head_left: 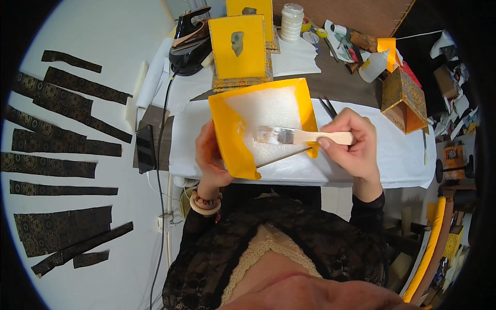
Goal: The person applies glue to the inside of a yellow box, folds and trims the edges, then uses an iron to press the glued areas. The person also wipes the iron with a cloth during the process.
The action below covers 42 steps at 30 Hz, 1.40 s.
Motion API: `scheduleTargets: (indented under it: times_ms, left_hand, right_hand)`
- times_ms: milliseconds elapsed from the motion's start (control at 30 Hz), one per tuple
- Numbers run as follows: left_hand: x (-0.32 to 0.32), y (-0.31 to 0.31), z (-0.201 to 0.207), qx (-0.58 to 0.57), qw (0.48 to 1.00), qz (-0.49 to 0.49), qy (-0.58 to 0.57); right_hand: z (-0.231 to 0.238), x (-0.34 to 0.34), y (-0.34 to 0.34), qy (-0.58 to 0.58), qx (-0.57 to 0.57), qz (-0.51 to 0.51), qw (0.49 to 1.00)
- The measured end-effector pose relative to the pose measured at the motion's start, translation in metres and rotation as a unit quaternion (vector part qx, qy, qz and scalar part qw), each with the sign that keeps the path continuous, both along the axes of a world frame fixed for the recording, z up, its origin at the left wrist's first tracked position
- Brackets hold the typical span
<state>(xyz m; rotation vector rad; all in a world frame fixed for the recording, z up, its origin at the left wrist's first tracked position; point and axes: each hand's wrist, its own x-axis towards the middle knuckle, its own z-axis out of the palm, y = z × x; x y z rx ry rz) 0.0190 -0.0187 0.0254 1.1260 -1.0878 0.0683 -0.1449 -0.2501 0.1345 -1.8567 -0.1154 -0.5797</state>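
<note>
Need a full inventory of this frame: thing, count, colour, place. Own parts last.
Yellow-edged padded panel: 1, white and yellow, centre
Flat wooden-handled brush: 1, pale, over the panel
Square boards with grey shapes: 2, yellow, back
Ribbed plastic jar: 1, white, back
Black iron-like appliance: 1, black, back left
Squeeze bottle: 1, white, back right
Patterned open box: 1, gold, right
Phone-like slab: 1, black, left of centre
Patterned strips: about ten, black-gold, far left
Long roll: 1, yellow, lower right
Small clutter: too jumbled to count, mixed, far right
Lace sleeves: 2, black, lower centre
Left hand: 1, bare, on panel's left edge
Right hand: 1, bare, on brush handle
</note>
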Motion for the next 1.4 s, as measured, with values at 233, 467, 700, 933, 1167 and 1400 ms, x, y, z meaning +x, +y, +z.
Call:
scheduleTargets:
  times_ms: [233,467,700,933,1167,1400]
  left_hand:
    - [-0.002,-0.003,-0.001,0.010,1.000,0.001,-0.009]
    - [-0.002,0.001,-0.010,0.021,1.000,0.016,-0.014]
    - [0.001,-0.003,-0.012,0.061,0.994,0.068,-0.053]
    - [-0.008,-0.015,-0.002,0.062,0.983,0.142,-0.098]
    - [-0.007,-0.014,-0.013,0.030,0.976,0.190,-0.102]
    - [-0.007,-0.018,-0.017,0.034,0.975,0.195,-0.098]
  right_hand:
    - [0.000,0.019,0.001,0.068,0.034,0.023,0.997]
    - [-0.004,0.023,0.003,0.041,0.042,-0.063,0.996]
    - [-0.016,0.033,0.015,-0.043,0.188,-0.024,0.981]
    - [-0.016,0.049,0.055,-0.013,-0.034,-0.078,0.996]
    - [-0.040,0.057,0.055,-0.069,-0.023,-0.203,0.976]
    - [-0.036,0.051,0.061,-0.042,-0.051,-0.173,0.983]
